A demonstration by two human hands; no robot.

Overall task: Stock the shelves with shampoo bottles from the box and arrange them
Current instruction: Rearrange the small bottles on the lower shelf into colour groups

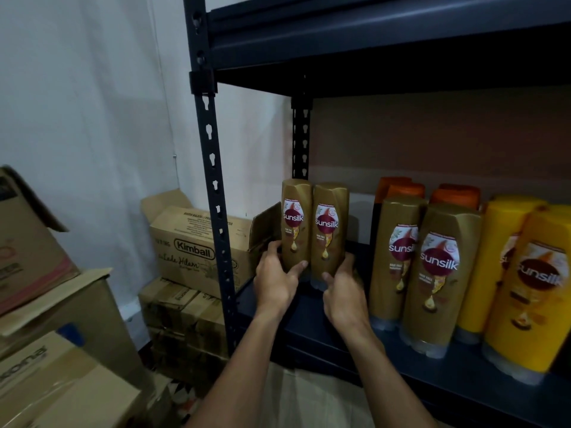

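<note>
The left gold-brown glossy plastic shampoo bottle [296,223] and the right gold-brown bottle [330,230] stand upright, touching, at the left end of the dark blue metal shelf [309,332]. The left hand [275,279] curls round the first near its base. The right hand [343,291] grips the second likewise. Brown cardboard boxes [197,245] are stacked by the white wall [92,103].

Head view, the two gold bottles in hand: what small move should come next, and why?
Probably slide both rightward, then let go. The left hand holds the left gold bottle, the right hand the right gold bottle, both upright at the shelf's left end, with a gap before the neighbouring gold bottles.
</note>
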